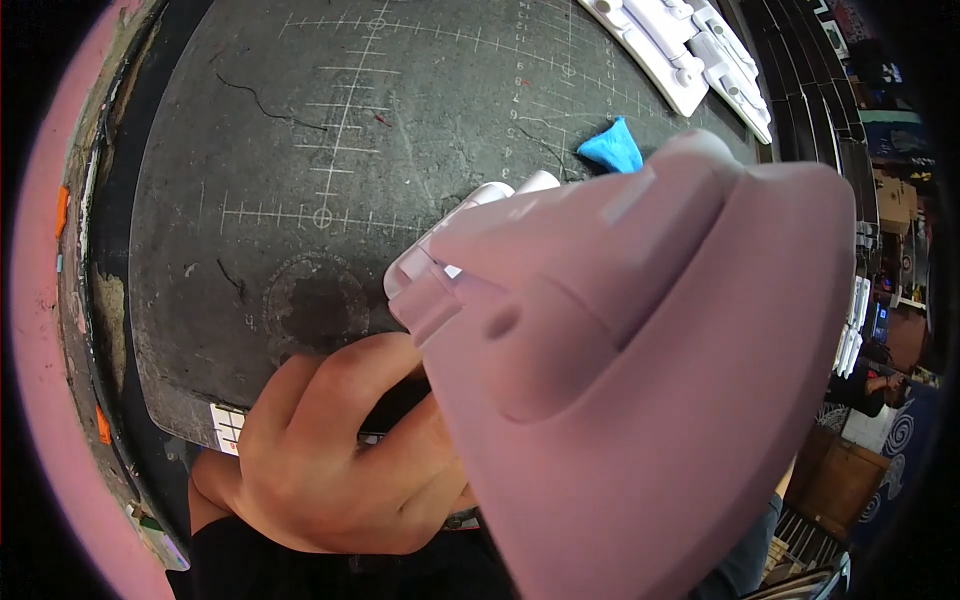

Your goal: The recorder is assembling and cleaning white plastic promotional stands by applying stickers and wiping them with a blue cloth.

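- Left hand [340, 450] fingers curled, gripping the big pink plastic part [640, 380] held above the cutting mat [300, 150].
- Right hand hidden, its grip unknowable.
- Step: likely fitting the white hinge piece [440, 245]; needs careful alignment.

My left hand [330, 450] grips the big plastic shell [640, 380] above the cutting mat [300, 150]; cloth scrap [612, 147] behind it, hinged parts [690, 50] at the mat's far right.

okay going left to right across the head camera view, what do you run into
Pink edge → dark cutting mat → left hand → big pink plastic part → cluttered shelves at the far right. The right hand is not in view.
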Available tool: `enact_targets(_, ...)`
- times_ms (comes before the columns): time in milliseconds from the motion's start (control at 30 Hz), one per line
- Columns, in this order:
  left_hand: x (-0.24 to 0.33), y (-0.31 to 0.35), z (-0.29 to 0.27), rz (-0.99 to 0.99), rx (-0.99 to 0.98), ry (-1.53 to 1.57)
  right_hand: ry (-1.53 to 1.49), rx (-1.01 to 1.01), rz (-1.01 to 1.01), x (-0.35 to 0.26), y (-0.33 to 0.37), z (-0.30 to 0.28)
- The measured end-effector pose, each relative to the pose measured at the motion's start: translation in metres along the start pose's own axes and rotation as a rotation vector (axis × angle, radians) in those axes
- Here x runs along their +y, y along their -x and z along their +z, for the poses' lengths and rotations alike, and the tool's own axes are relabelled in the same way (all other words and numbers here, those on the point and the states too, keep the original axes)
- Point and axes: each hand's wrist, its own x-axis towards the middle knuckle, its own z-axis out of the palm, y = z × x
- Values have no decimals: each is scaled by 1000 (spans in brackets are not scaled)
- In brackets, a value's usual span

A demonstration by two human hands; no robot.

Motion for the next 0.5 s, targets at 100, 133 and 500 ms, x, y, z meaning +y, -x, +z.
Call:
enact_targets(100, -3, 1, 0, 29, 12, 13, -43, -82, 68, 4, 2, 0)
enact_targets(133, -4, 1, 0, 42, 8, 11, -50, -80, 72, 5, 4, 2)
enact_targets(500, -6, 3, 1, 79, 32, -54, -42, -2, -32, 2, -21, 3)
